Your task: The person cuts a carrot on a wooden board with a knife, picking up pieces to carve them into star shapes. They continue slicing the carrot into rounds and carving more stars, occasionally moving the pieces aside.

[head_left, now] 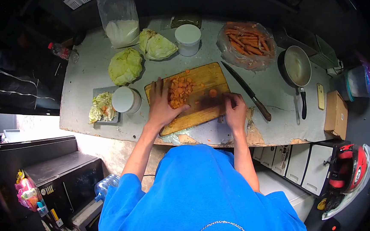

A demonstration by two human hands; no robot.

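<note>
My left hand (162, 104) lies with its fingers spread on the left part of the wooden cutting board (211, 74), against a heap of chopped carrot (179, 90). At the board's right edge, my right hand (235, 107) has its fingers curled together; what they grip, if anything, is hidden. A carrot slice (212, 93) and a few small bits lie loose on the board between my hands. Right of the board, a long knife (246, 85) rests on the table, its dark handle toward me.
Two cabbages (125, 66), a bag of white powder (121, 32) and white-lidded tubs (188, 34) stand left and behind. A tray of vegetable scraps (103, 107) sits at left. A bag of carrots (248, 42), a frying pan (297, 67), a phone (320, 96) and a cardboard box (336, 114) are at right.
</note>
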